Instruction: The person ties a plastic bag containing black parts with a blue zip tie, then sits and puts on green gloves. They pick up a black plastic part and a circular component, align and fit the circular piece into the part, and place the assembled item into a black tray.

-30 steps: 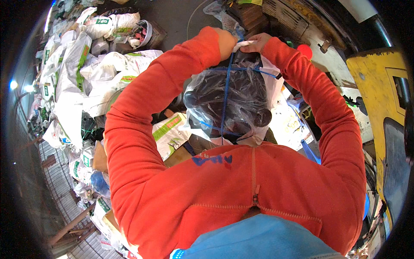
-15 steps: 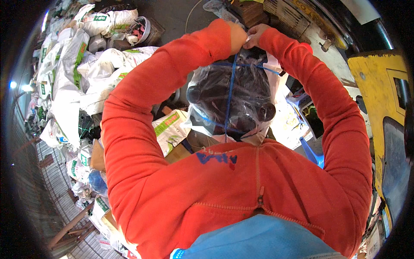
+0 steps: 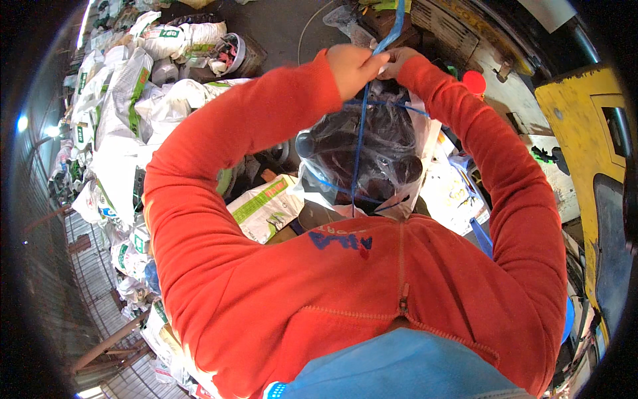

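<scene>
In front of my chest stands a clear plastic bag with dark rounded objects inside. Blue plastic twine runs lengthwise over it and crosses a second strand near the far end. Both of my hands meet at that far end. My left hand is closed, thumb pressed against the fingers, on the blue twine, whose loose flat length rises past the fingers to the top edge. My right hand touches it from the right with bent fingers; what they pinch is partly hidden behind the twine.
White printed sacks pile up on the left, with a bucket of scraps behind. Another printed sack lies by my left elbow. A worn yellow machine panel stands close on the right, beside a red round knob.
A loose length of blue twine now stretches upward from my hands. My left hand has turned and shifted slightly left and down, its thumb now in sight.
</scene>
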`<state>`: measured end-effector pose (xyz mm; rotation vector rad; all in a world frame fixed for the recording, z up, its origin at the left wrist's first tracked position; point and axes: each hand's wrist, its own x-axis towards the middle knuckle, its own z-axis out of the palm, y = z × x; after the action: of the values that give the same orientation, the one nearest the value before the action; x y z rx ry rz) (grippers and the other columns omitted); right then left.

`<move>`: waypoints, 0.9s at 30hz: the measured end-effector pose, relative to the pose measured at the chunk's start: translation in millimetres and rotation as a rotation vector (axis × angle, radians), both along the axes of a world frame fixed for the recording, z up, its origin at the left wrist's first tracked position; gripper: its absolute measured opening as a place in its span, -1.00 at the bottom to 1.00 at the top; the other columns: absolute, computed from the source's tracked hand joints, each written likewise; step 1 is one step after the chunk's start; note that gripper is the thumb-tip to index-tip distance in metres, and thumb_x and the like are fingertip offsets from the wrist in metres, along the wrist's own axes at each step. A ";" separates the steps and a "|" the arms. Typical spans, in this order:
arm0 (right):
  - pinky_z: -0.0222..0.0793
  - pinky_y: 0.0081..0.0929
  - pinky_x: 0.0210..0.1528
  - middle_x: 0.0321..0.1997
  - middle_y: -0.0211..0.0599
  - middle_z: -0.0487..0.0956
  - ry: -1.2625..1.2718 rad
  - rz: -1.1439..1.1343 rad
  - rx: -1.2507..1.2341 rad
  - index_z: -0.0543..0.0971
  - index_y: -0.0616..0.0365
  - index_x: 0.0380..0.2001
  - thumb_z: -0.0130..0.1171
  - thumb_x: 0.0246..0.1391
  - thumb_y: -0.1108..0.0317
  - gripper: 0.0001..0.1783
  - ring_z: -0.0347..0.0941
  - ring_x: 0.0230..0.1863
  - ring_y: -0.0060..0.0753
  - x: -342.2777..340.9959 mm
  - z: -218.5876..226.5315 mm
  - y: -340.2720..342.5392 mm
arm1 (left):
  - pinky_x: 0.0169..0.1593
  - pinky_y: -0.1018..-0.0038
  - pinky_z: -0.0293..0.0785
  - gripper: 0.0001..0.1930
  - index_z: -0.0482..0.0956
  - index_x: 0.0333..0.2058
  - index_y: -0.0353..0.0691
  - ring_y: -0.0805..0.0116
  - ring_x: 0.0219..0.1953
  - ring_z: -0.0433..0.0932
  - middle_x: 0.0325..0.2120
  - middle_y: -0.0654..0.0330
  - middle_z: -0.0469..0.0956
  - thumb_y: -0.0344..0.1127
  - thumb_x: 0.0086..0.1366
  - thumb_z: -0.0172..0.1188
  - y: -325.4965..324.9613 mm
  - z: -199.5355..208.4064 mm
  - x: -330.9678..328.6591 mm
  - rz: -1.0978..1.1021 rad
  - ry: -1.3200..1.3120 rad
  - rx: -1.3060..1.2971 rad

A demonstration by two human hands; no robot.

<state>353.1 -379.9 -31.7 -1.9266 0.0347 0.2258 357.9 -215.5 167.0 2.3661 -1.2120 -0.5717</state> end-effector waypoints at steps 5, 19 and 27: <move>0.40 -0.23 -0.12 -0.23 -0.08 0.56 -0.148 -0.073 -0.400 0.56 0.13 -0.27 0.09 -0.07 0.24 -0.71 0.50 -0.19 -0.02 -49.5 47.6 23.0 | -0.51 0.39 0.21 -0.48 0.45 -0.61 -0.31 0.40 -0.65 0.23 -0.75 0.18 0.31 0.04 0.32 -0.09 22.6 10.7 -30.1 0.076 0.166 -0.045; 0.43 -0.33 -0.10 -0.23 -0.28 0.50 -0.611 0.250 -0.815 0.47 0.04 -0.07 -0.04 -0.02 0.39 -0.63 0.44 -0.09 -0.08 -83.7 62.4 57.4 | -0.56 0.37 0.23 -0.66 0.38 -0.62 -0.38 0.20 -0.68 0.34 -0.71 0.03 0.38 -0.29 0.31 0.01 98.1 -50.8 -139.2 0.624 0.365 -0.461; 0.43 -0.36 -0.09 -0.24 -0.30 0.49 -0.481 0.286 -0.792 0.47 0.00 -0.07 -0.13 0.04 0.38 -0.64 0.45 -0.12 -0.17 -76.9 54.8 70.2 | -0.46 0.29 0.26 -0.77 0.36 -0.65 -0.32 0.06 -0.61 0.34 -0.71 0.05 0.34 -0.45 0.18 0.09 126.6 -87.0 -146.8 0.336 0.032 -0.684</move>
<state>276.1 -309.7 23.0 -2.7269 -0.5475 -0.0911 211.1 -88.8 80.0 1.8906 -0.7922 -0.0580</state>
